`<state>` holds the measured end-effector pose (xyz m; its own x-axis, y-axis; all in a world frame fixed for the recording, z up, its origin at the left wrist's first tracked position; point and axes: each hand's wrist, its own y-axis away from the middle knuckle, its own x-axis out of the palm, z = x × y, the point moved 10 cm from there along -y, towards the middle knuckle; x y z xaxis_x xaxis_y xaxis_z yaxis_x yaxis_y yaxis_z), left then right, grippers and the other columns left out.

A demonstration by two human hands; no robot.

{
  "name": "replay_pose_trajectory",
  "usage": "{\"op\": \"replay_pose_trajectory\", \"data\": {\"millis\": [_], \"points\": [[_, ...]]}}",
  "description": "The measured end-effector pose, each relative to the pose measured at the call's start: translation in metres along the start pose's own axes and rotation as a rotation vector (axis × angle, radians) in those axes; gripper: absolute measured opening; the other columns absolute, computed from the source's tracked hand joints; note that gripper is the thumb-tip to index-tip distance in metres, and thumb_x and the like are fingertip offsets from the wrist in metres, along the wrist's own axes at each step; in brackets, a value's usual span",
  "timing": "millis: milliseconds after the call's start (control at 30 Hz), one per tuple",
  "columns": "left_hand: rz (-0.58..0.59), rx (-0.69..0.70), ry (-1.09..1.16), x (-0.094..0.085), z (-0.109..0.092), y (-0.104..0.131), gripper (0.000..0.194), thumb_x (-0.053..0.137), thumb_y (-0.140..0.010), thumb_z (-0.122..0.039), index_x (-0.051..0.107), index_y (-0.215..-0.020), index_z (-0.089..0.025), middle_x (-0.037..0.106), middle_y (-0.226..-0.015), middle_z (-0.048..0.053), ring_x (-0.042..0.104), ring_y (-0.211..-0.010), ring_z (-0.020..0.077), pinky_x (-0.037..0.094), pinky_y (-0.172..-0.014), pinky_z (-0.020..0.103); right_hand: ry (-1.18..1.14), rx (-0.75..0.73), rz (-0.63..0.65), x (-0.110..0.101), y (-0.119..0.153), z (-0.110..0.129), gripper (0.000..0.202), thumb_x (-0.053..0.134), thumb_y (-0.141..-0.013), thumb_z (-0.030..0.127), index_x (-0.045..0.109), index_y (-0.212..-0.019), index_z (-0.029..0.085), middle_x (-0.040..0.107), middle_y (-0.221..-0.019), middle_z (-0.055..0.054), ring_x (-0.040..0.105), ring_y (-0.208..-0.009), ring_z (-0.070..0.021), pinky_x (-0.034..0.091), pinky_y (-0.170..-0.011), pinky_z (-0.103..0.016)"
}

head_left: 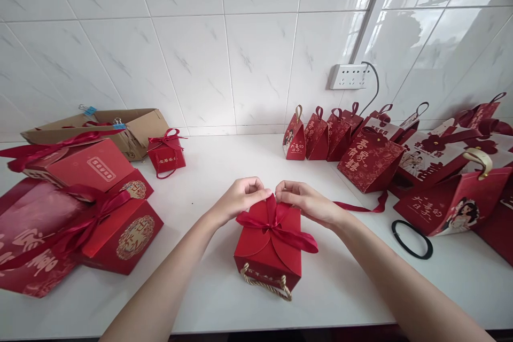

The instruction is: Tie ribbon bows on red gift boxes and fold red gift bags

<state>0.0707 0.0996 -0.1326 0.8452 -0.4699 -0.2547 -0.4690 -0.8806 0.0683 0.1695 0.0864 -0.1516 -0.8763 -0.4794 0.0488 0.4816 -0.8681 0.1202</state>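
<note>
A red gift box (256, 248) with curved closing flaps and a gold rope handle (266, 284) stands near the front of the white table. A dark red ribbon (272, 220) lies over its top, tied at the middle, with one tail hanging to the right. At the far edge of the box, my left hand (245, 195) pinches the ribbon between thumb and fingers. Close beside it, my right hand (302, 200) also has its fingers closed on the ribbon. The fingertips nearly meet, and part of the ribbon between them is hidden.
Several red boxes with ribbons (120, 230) crowd the left, before a cardboard box (148, 128) with blue clips. A small red box (167, 152) stands by it. Triangular gift boxes (371, 157) fill the right. A loose ribbon (364, 208) and black ring (412, 239) lie nearby.
</note>
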Motion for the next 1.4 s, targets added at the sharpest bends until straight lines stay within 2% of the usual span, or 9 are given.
{"op": "replay_pose_trajectory", "data": {"millis": [167, 300, 433, 567, 667, 800, 900, 1067, 1400], "points": [[0.041, -0.005, 0.094, 0.007, 0.008, -0.004, 0.033, 0.066, -0.073, -0.045, 0.053, -0.065, -0.016, 0.051, -0.060, -0.004, 0.041, -0.052, 0.0072, 0.028, -0.050, 0.021, -0.006, -0.067, 0.076, 0.006, 0.005, 0.009, 0.042, 0.062, -0.078, 0.056, 0.058, -0.080, 0.014, 0.055, -0.081, -0.002, 0.053, -0.079, -0.0139, 0.040, -0.075, -0.028], [0.078, -0.048, 0.219, 0.019, 0.017, -0.006, 0.038, 0.069, -0.071, -0.049, 0.052, -0.066, -0.015, 0.046, -0.058, -0.006, 0.037, -0.051, 0.0059, 0.025, -0.049, 0.020, 0.072, -0.007, 0.155, 0.014, 0.006, -0.001, 0.039, 0.064, -0.078, 0.053, 0.054, -0.077, 0.015, 0.040, -0.064, 0.005, 0.036, -0.058, -0.0077, 0.028, -0.055, -0.023], [0.127, -0.020, 0.312, 0.032, 0.016, -0.006, 0.044, 0.060, -0.077, -0.055, 0.051, -0.063, -0.015, 0.044, -0.057, -0.005, 0.037, -0.050, 0.0059, 0.027, -0.050, 0.021, 0.077, -0.007, 0.149, 0.017, 0.004, -0.002, 0.037, 0.064, -0.078, 0.050, 0.052, -0.072, 0.015, 0.035, -0.061, 0.007, 0.028, -0.055, -0.0069, 0.024, -0.053, -0.024], [0.107, -0.024, 0.285, 0.028, 0.020, -0.008, 0.046, 0.054, -0.080, -0.059, 0.055, -0.067, -0.015, 0.051, -0.058, -0.003, 0.042, -0.051, 0.0073, 0.030, -0.052, 0.021, 0.029, -0.007, 0.130, 0.013, 0.005, 0.001, 0.032, 0.066, -0.079, 0.041, 0.052, -0.067, 0.015, 0.046, -0.067, 0.004, 0.042, -0.061, -0.0078, 0.034, -0.062, -0.024], [0.055, -0.022, 0.334, 0.013, 0.019, -0.010, 0.044, 0.053, -0.081, -0.058, 0.058, -0.069, -0.015, 0.058, -0.067, 0.000, 0.053, -0.062, 0.0114, 0.039, -0.061, 0.023, -0.061, -0.025, 0.221, 0.013, 0.007, 0.003, 0.028, 0.066, -0.079, 0.042, 0.062, -0.086, 0.015, 0.058, -0.088, -0.003, 0.056, -0.083, -0.0141, 0.042, -0.079, -0.028], [0.028, 0.036, 0.362, -0.007, 0.009, -0.009, 0.036, 0.056, -0.081, -0.050, 0.058, -0.069, -0.016, 0.059, -0.073, 0.002, 0.057, -0.075, 0.0149, 0.045, -0.073, 0.028, -0.110, -0.120, 0.507, 0.025, 0.017, 0.009, 0.079, 0.080, -0.060, 0.049, 0.051, -0.128, 0.022, 0.051, -0.129, -0.010, 0.047, -0.122, -0.0245, 0.036, -0.100, -0.037], [0.028, 0.035, 0.362, -0.013, 0.006, -0.007, 0.034, 0.057, -0.081, -0.047, 0.057, -0.067, -0.016, 0.056, -0.072, 0.001, 0.056, -0.073, 0.0141, 0.045, -0.073, 0.029, 0.018, -0.104, 0.678, 0.037, 0.024, 0.003, 0.114, 0.089, -0.046, 0.039, 0.032, -0.143, 0.024, 0.036, -0.146, -0.012, 0.029, -0.138, -0.0279, 0.023, -0.111, -0.041], [0.070, -0.022, 0.318, -0.007, 0.014, -0.005, 0.029, 0.060, -0.079, -0.041, 0.058, -0.065, -0.016, 0.058, -0.072, 0.002, 0.056, -0.072, 0.0141, 0.045, -0.071, 0.028, 0.235, -0.126, 0.711, 0.046, 0.026, 0.001, 0.117, 0.085, -0.053, 0.030, 0.019, -0.149, 0.024, 0.026, -0.152, -0.011, 0.023, -0.141, -0.0288, 0.021, -0.113, -0.040], [0.055, -0.085, 0.267, -0.006, 0.019, -0.004, 0.029, 0.061, -0.078, -0.041, 0.060, -0.065, -0.015, 0.060, -0.069, 0.002, 0.057, -0.068, 0.0141, 0.045, -0.069, 0.028, 0.284, -0.172, 0.707, 0.053, 0.025, -0.001, 0.120, 0.081, -0.054, 0.021, 0.010, -0.150, 0.024, 0.028, -0.151, -0.013, 0.040, -0.131, -0.0301, 0.034, -0.106, -0.041]]}}
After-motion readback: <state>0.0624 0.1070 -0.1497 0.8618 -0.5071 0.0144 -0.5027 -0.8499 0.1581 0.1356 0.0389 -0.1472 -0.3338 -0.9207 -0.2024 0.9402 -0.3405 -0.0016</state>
